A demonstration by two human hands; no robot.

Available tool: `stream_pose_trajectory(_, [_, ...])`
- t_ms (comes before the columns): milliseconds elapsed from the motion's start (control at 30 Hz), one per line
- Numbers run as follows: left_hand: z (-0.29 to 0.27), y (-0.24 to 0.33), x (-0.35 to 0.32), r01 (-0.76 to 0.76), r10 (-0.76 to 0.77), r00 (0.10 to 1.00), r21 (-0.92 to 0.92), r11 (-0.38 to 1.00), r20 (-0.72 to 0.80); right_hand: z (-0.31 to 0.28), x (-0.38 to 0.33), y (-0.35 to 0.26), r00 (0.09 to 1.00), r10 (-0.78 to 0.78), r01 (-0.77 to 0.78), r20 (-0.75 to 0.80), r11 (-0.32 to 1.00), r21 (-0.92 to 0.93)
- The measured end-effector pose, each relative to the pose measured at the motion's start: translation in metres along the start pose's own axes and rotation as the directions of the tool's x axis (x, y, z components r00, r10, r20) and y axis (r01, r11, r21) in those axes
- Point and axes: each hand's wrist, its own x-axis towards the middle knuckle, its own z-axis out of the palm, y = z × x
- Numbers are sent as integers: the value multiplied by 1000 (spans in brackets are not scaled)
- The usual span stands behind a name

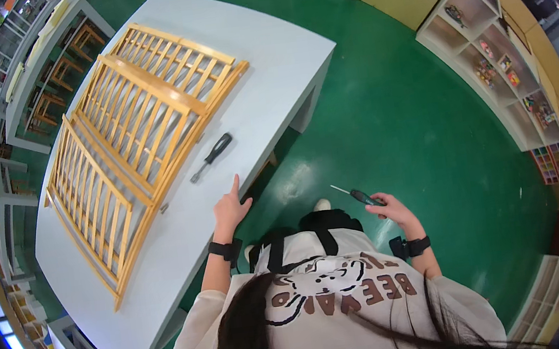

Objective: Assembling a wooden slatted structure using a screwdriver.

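My left hand (230,207) rests at the near edge of the pale grey table (262,86), fingers loosely curled with the index finger pointing up, holding nothing. A black-handled screwdriver (211,157) lies on the table just beyond it. Further left lie wooden slatted frames (135,136), stacked and hinged together. A small screw (164,207) sits by the frame's edge. My right hand (388,208) is out over the green floor, gripping a second screwdriver (360,195) with a dark handle, its thin shaft pointing left.
White cubby shelves (495,57) with small toys line the right wall. Small wooden chairs (64,68) stand under a table at the upper left. Green floor (390,112) spreads to the right of the table.
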Motion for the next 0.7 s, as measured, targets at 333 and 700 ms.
stream_pose_trajectory(333, [9,148,137,254,-248,965,65,965,-80,-167,126,-124,971,-234,239,51,937,-254])
stream_pose_trajectory(700, [-9,273,299,361,-370,917,-84,929,-153,-290,294,-199,904,-311,418,295,791,-447])
